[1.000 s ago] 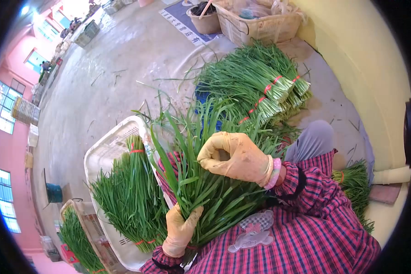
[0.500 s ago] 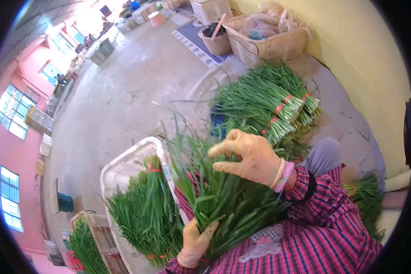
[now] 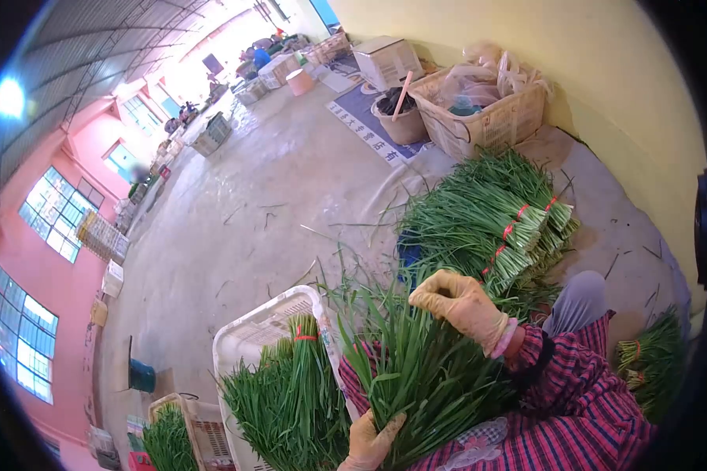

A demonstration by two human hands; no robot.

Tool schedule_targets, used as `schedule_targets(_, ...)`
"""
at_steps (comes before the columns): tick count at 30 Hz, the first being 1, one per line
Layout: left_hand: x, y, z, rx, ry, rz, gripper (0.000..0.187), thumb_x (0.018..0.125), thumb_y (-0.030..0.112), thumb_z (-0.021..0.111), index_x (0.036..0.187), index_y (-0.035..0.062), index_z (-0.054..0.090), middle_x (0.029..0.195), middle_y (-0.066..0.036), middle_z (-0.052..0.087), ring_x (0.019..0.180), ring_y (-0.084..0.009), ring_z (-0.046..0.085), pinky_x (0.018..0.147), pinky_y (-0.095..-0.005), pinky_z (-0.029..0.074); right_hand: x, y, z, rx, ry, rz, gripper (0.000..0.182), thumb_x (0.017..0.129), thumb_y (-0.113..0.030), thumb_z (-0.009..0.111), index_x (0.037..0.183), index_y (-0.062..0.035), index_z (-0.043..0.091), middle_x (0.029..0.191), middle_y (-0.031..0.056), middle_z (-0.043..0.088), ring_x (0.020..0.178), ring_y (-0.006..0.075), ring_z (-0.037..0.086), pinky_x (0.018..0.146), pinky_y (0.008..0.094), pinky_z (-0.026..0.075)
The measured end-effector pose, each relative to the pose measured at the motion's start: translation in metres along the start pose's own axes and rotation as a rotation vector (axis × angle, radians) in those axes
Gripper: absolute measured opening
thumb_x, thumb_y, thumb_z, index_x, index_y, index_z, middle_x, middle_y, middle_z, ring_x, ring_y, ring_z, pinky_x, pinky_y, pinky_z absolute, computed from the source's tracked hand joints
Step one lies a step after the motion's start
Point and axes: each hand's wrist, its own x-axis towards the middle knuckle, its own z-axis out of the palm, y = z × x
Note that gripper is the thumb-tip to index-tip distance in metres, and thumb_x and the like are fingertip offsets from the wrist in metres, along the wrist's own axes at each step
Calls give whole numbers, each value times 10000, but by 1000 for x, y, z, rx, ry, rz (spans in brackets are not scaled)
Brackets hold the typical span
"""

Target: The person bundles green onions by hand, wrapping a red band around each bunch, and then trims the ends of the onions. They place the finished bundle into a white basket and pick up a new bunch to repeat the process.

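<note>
A loose bunch of garlic chives (image 3: 432, 369) lies across my lap, its long flat leaves fanned upward. My left hand (image 3: 373, 443), in a pale rubber glove, is closed around the bunch's lower side, thumb over the leaves. Above the leaf tips, my gloved right hand (image 3: 467, 308) has its fingers curled to the thumb in a pinch; whatever is between them cannot be made out. Left of the bunch, a white plastic basket (image 3: 226, 345) holds chives, including a bundle (image 3: 306, 369) tied with a red band. Ahead of my right hand lies a pile of banded chive bundles (image 3: 479, 212).
Beyond the pile stand a cream basket of plastic bags (image 3: 487, 125) and a bucket (image 3: 401, 122) with a stick. Another crate of chives (image 3: 200, 424) is at lower left. More banded chives (image 3: 648, 353) lie at right. Stray leaves litter the concrete floor (image 3: 236, 204).
My right hand's thumb and forefinger, apart before, have come together in a pinch. The view has tilted, shifting the surroundings right and down. My left hand keeps its hold on the chives.
</note>
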Motion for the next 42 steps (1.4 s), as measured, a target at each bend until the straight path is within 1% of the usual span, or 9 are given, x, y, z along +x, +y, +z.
schedule_targets(2, 0, 0, -1, -26, 0, -6, 300, 944, 107, 644, 1217, -13, 617, 1123, -64, 681, 1007, -135, 599, 884, -293, 476, -1, 1, -3, 308, 79, 85, 184, 900, -187, 702, 958, -12, 694, 910, 30, 635, 801, 102, 557, 754, 248, 459)
schedule_targets(7, 5, 11, 3, 416, -76, 186, 549, 856, 161, 748, 1329, -1, 520, 1199, -131, 648, 1078, -211, 613, 921, -349, 481, -20, -20, -15, -103, 192, -352, 180, 918, -128, 642, 1065, -37, 689, 1042, 75, 666, 824, 147, 596, 784, 282, 479)
schedule_targets(10, 8, 16, 0, 447, -214, 50, 576, 919, 259, 667, 1407, 36, 459, 1338, -146, 573, 1197, -256, 563, 979, -400, 443, -43, -33, -13, -146, 83, -459, 213, 895, -126, 654, 1092, -54, 689, 1061, 88, 663, 868, 184, 620, 802, 312, 492)
schedule_targets(11, 14, 20, -1, 781, -74, 49, 418, 840, 179, 757, 1180, -22, 620, 1062, -108, 705, 973, -118, 637, 871, -291, 496, -49, -29, -12, -199, 22, -494, 259, 877, -179, 676, 1121, -93, 689, 1056, 95, 662, 907, 230, 642, 818, 345, 505)
schedule_targets(16, 19, 7, -7, 181, 62, 20, 336, 854, 84, 681, 1168, -13, 614, 1052, -76, 698, 921, -142, 647, 843, -288, 506, -74, -1, 0, -623, -362, -708, 454, 868, -373, 664, 1253, -138, 617, 1230, 80, 619, 1080, 274, 611, 925, 391, 468)
schedule_targets(22, 12, -4, -30, -196, 276, -119, 329, 860, 20, 671, 1181, -15, 607, 1082, -54, 677, 931, -137, 635, 861, -275, 503, -114, 50, -2, -756, -667, -400, 526, 781, -348, 728, 1241, -123, 609, 1133, 108, 654, 917, 290, 648, 797, 411, 522)
schedule_targets(34, 12, -12, -34, -251, 207, -115, 316, 892, 46, 668, 1200, 12, 606, 1107, -50, 673, 943, -115, 634, 864, -259, 512, -102, 47, -3, -576, -588, -402, 400, 830, -355, 708, 1142, -113, 650, 1121, 102, 657, 884, 305, 643, 768, 408, 516)
schedule_targets(37, 13, -9, -30, -254, 188, -102, 313, 899, 35, 650, 1207, 10, 600, 1107, -54, 671, 945, -118, 635, 867, -263, 514, -86, 40, 4, -484, -308, -613, 316, 858, -348, 674, 1081, -125, 656, 1112, 83, 647, 873, 287, 633, 751, 393, 503)
schedule_targets(42, 15, 0, -27, -294, 226, -126, 318, 898, 28, 639, 1212, 2, 594, 1109, -64, 672, 945, -135, 643, 865, -281, 524, -67, 34, 28, -705, -297, -545, 285, 870, -364, 644, 994, -108, 666, 1057, 86, 646, 822, 276, 631, 713, 384, 508)
